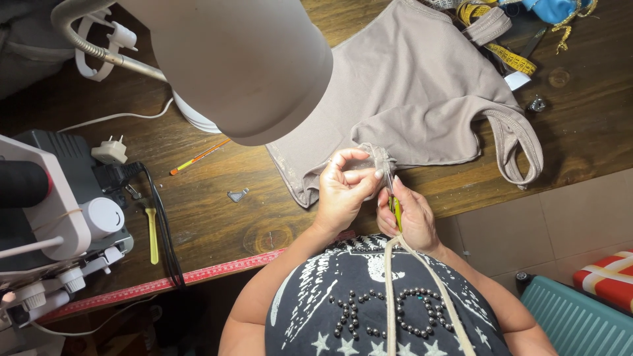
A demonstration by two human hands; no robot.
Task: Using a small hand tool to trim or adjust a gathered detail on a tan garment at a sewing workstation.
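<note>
Warm, fairly bright light falls evenly on the wooden table (217, 217), with soft shadows under the beige garment (409, 86). The white lamp shade (244, 59), close above the table, looms large and slightly soft, while the corners left of it go dim.

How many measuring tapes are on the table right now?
2: a yellow measuring tape at the far right by the beige garment, and a red measuring tape along the near edge. Others may be hidden.
</note>
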